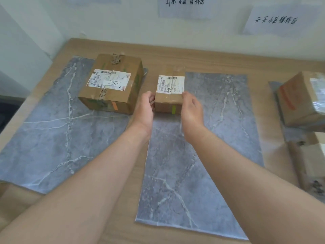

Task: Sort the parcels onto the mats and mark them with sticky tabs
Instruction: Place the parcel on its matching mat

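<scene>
Brown cardboard is between my two hands: I hold a small parcel at 12 o'clock, over the far left corner of the middle mat. My left hand grips its left side with the fingers curled around the edge. My right hand grips its right side, and the thumb lies at the near edge of the white shipping label on top. I cannot tell if the parcel already rests on the mat or is a little above it. On its near face there is a green tab, standing upright.

At 11 o'clock a large parcel sits on the far part of the left mat. It also has a white label on top, with handwriting on it, and an orange tab on the near face. It is just beside the small parcel but does not touch it.

At 2 o'clock a third parcel stands on the right mat, partly cut by the edge of the view. It has a red mark on the side.

All three mats are grey with white veins, like marble, and lie on a wooden table. On the wall behind, at 12 and 1 o'clock, hang two paper signs with handwritten characters.
</scene>
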Demonstrator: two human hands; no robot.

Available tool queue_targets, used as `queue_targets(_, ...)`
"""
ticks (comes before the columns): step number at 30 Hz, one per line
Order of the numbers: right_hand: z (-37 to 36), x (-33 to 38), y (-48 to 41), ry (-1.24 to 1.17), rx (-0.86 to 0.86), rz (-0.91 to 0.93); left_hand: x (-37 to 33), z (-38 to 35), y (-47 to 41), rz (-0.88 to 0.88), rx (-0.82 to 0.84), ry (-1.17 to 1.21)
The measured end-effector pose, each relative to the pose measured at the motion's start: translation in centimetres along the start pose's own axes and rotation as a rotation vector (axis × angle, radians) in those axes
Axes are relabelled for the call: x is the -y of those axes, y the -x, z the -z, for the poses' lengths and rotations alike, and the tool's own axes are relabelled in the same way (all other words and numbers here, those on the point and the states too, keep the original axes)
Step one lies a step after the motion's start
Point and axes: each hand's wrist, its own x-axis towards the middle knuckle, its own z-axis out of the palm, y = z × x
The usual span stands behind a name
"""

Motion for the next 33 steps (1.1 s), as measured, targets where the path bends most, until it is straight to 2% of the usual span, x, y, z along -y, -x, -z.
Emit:
queue_targets(6,-0.4,-0.5,-0.9,-0.074,-0.022,0.03,0.0,0.1,-1.4,-0.032,0.037,0.023)
queue_targets(13,1.6,3.7,3.7,-0.13,-0.049,-0.002,-1.3,1.5,4.0,-0.089,0.073,-0.175)
queue_targets(25,7.4,17.2,19.6,-0.139,-0.041,0.171,-14.6,-0.5,21.0,-0.315,0.167,-0.174)
queue_targets(33,11.7,23.5,32.4,-0.121,-0.029,0.334,-19.9,0.0,34.3,-0.41,0.263,-0.173)
